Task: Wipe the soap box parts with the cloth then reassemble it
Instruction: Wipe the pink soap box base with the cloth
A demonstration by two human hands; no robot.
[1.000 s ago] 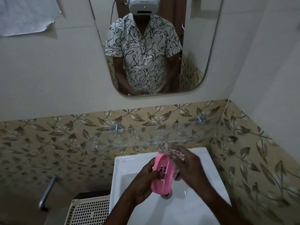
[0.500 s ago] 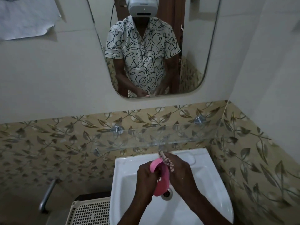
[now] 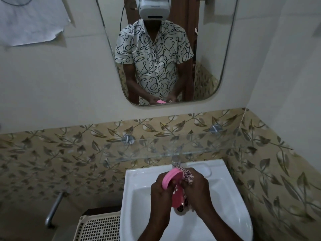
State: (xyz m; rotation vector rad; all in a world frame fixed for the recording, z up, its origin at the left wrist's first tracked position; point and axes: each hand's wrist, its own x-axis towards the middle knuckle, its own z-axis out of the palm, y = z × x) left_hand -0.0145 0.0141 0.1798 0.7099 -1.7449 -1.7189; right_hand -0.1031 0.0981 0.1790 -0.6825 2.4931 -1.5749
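head view, left to right. a perforated plastic basket (image 3: 97, 228) stood at the lower left, just beside the white sink (image 3: 231, 213); a glass shelf (image 3: 165, 150) ran above the basin and a mirror (image 3: 217, 49) hung on the wall. over the basin the left hand (image 3: 160, 193) was curled closed around a pink soap box part (image 3: 167, 178), held on edge with its rim turned upward. a second, darker pink piece (image 3: 178, 197) showed just below and to the right of it, between the two hands; whether it was a separate part or joined to the first could not be told. the right hand (image 3: 197, 190) was closed on a patterned cloth (image 3: 186, 176), which was bunched against the inner face of the pink part and also hung below the hands near the drain. judged from this arrangement, the wiping step was under way: at least one part was in contact with the cloth, though how clean any surface was could not be seen. the remaining wiping, if any, and the reassembly of the box appeared to be outstanding.
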